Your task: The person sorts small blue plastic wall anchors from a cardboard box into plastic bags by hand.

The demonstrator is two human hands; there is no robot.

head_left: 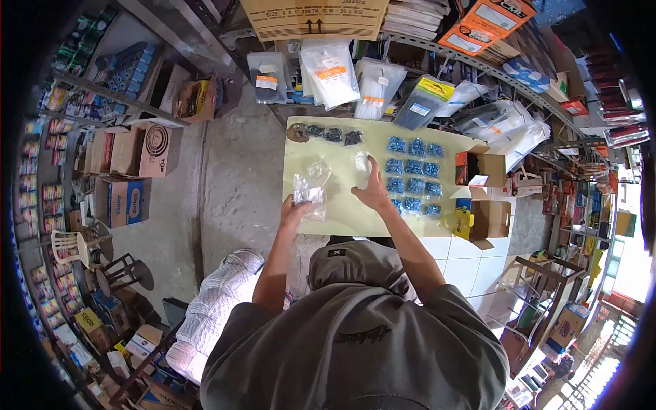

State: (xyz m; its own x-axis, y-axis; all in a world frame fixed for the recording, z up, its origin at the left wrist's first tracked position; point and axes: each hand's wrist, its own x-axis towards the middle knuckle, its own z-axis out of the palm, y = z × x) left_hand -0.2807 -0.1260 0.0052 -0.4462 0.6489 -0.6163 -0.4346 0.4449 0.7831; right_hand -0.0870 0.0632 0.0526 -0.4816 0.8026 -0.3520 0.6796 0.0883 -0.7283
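Note:
My left hand (pixel 294 209) is closed on the edge of some clear plastic bags (pixel 313 196) at the table's near left. Just beyond them lies another crumpled clear bag (pixel 318 168). My right hand (pixel 373 191) is over the middle of the table, thumb and fingers spread apart. Its fingertips are right beside a small whitish packet (pixel 361 160). To the right of that hand, small bags of blue pieces (pixel 414 166) lie in rows. Several bags of dark pieces (pixel 333 134) line the far left edge, next to a brown round thing (pixel 297 132).
The pale yellow table (pixel 342 215) has two opened cartons (pixel 490 169) at its right edge. Packs of cable ties (pixel 373 89) hang from the shelf behind it. A large white woven roll (pixel 215 301) stands at the near left. Shelves with boxes (pixel 127 201) line the left.

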